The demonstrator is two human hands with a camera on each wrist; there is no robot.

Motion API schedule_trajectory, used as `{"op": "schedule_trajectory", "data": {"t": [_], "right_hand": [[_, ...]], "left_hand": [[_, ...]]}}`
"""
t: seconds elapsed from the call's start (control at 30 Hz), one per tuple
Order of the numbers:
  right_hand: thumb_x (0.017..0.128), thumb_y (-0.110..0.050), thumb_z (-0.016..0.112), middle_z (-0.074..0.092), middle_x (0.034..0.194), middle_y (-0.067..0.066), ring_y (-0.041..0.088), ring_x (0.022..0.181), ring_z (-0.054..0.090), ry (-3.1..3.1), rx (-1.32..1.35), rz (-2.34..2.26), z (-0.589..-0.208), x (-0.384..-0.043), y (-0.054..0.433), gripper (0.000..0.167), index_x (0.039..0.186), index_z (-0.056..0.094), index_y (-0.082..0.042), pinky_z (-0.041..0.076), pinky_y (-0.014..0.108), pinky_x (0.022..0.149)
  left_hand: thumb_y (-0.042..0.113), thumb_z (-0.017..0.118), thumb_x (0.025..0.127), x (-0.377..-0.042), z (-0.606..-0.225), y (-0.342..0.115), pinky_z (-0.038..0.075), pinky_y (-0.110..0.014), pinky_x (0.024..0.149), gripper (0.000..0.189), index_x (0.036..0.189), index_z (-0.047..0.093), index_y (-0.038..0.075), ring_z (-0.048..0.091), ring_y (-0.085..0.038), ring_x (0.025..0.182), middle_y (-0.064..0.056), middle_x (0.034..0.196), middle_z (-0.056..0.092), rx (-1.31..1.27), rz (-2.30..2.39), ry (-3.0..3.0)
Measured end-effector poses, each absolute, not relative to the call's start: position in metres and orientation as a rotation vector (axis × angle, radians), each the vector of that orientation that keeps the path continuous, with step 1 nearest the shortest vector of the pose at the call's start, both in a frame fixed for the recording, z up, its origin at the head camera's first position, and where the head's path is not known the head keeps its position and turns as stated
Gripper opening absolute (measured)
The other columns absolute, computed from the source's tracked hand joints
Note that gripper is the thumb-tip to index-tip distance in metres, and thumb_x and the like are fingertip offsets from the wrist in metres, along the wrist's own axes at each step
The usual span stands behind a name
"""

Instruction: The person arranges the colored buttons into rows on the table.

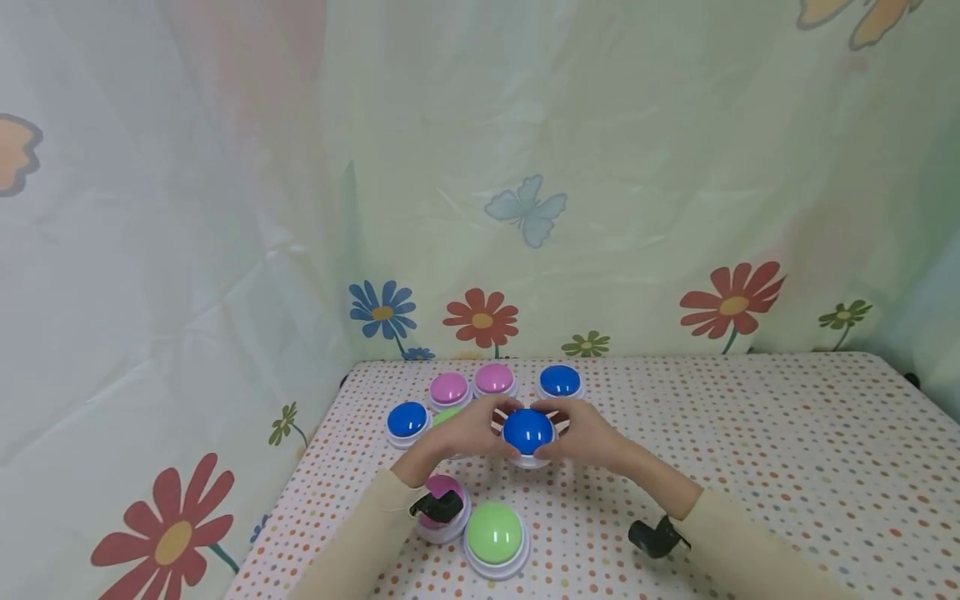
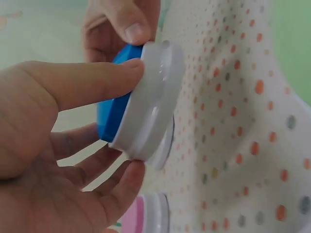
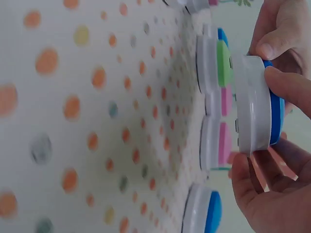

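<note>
Both hands hold one blue-domed push button (image 1: pixel 528 431) with a white base, lifted above the dotted tabletop. My left hand (image 1: pixel 477 427) grips its left side; in the left wrist view the thumb (image 2: pixel 97 82) lies along the rim with fingers curled at the far side. From the right, my right hand (image 1: pixel 588 432) grips the same button, and in the right wrist view its thumb (image 3: pixel 291 87) presses on the blue edge and fingers bend round the white base (image 3: pixel 253 104). A green button (image 1: pixel 447 415) is partly hidden behind the left hand.
Two pink buttons (image 1: pixel 495 379) and a blue button (image 1: pixel 560 382) stand at the back, another blue button (image 1: pixel 407 420) at the left. Nearer, a green button (image 1: pixel 495 533) sits beside a pink button (image 1: pixel 442 521) partly covered by the left wrist. A flowered curtain (image 1: pixel 637 208) surrounds the table (image 1: pixel 750 467).
</note>
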State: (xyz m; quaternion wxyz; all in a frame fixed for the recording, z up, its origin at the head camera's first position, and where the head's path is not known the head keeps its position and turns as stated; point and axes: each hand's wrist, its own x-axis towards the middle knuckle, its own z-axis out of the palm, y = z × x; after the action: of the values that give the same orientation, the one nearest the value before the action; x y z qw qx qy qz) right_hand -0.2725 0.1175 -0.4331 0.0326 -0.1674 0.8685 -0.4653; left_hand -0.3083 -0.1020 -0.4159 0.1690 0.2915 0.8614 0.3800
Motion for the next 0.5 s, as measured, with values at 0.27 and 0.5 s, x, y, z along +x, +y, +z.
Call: {"op": "schedule_trajectory", "data": {"t": [0.27,0.5], "right_hand": [[0.079,-0.020,0.083,0.054,0.126,0.023,0.038,0.108,0.054,2.872,-0.658,-1.360,-0.410,-0.288,0.149,0.068,0.133,0.051,0.005,0.052,0.047,0.086],[0.081,-0.022,0.081,0.054,0.125,0.024,0.040,0.109,0.053,2.901,-0.587,-1.367,-0.383,-0.302,0.179,0.069,0.135,0.049,0.005,0.052,0.049,0.086]], "left_hand": [[0.015,0.080,0.081,-0.330,-0.388,-0.068,0.050,-0.025,0.087,0.066,0.138,0.048,0.005,0.053,-0.022,0.113,-0.006,0.128,0.055,0.968,1.098,2.475],[0.016,0.080,0.082,-0.356,-0.367,-0.034,0.051,-0.023,0.085,0.066,0.138,0.047,0.003,0.054,-0.020,0.111,-0.007,0.128,0.054,1.103,1.115,2.458]]}}
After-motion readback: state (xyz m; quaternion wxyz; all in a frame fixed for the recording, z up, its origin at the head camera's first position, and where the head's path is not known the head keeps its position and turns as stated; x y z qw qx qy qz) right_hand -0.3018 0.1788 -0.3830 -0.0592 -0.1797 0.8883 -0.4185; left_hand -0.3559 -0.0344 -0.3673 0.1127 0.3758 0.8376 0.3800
